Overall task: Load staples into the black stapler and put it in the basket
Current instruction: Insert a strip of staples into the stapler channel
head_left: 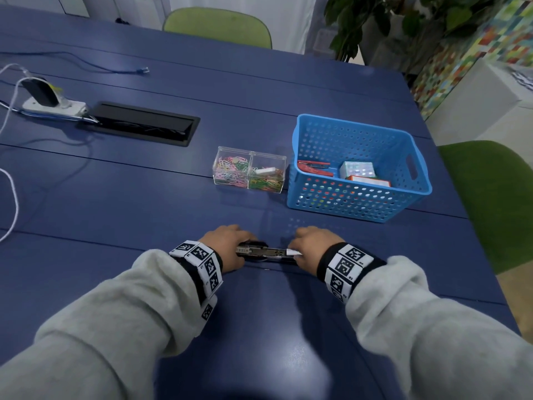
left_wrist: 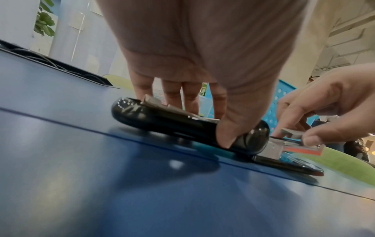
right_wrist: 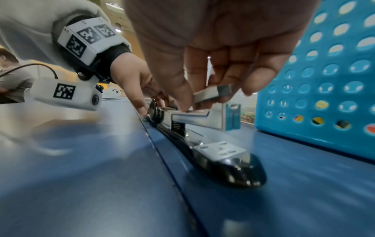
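Note:
The black stapler (head_left: 264, 251) lies opened out flat on the blue table, its metal magazine (right_wrist: 194, 115) facing up. My left hand (head_left: 230, 245) grips its black top cover (left_wrist: 182, 126) between thumb and fingers. My right hand (head_left: 308, 246) pinches a silver strip of staples (right_wrist: 213, 93) just above the magazine, tilted down toward the channel. The stapler's base with its metal anvil (right_wrist: 220, 150) stretches toward the right wrist camera. The blue perforated basket (head_left: 357, 203) stands beyond my right hand.
A red stapler (head_left: 314, 167) and small boxes (head_left: 357, 168) lie inside the basket. A clear two-part box of coloured paper clips (head_left: 249, 168) stands left of it. A black cable hatch (head_left: 141, 122), a power strip (head_left: 52, 106) and cables occupy the far left. Green chairs (head_left: 496, 197) flank the table.

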